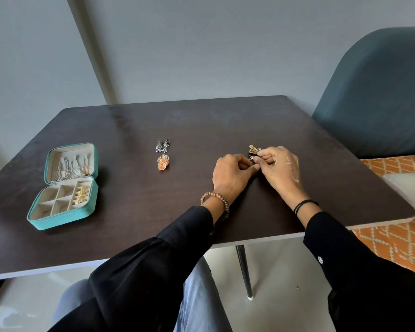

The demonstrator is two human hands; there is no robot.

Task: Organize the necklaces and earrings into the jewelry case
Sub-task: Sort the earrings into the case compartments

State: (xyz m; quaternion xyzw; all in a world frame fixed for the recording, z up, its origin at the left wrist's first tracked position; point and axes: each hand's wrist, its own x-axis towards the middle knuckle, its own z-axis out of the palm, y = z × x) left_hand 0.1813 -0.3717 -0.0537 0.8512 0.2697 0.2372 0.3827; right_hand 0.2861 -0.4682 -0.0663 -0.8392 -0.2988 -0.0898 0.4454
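Observation:
An open teal jewelry case (37, 220) lies at the table's left, with necklaces hung in its lid and gold earrings (82, 194) in a right-hand compartment. Silver earrings (162, 145) and orange-gold round earrings (163, 163) rest near the table's middle. My right hand (279, 167) pinches a gold earring (254, 149) at the right of the table. A small dark piece (251, 157) sits just under it. My left hand (230, 174) meets the right hand's fingertips, its fingers pinched together on something too small to make out.
The dark wooden table (153, 121) has its front edge close to my lap. A blue-grey chair (379, 92) stands at the right, beside an orange patterned rug (393, 236). A black table leg (244, 271) shows below the edge.

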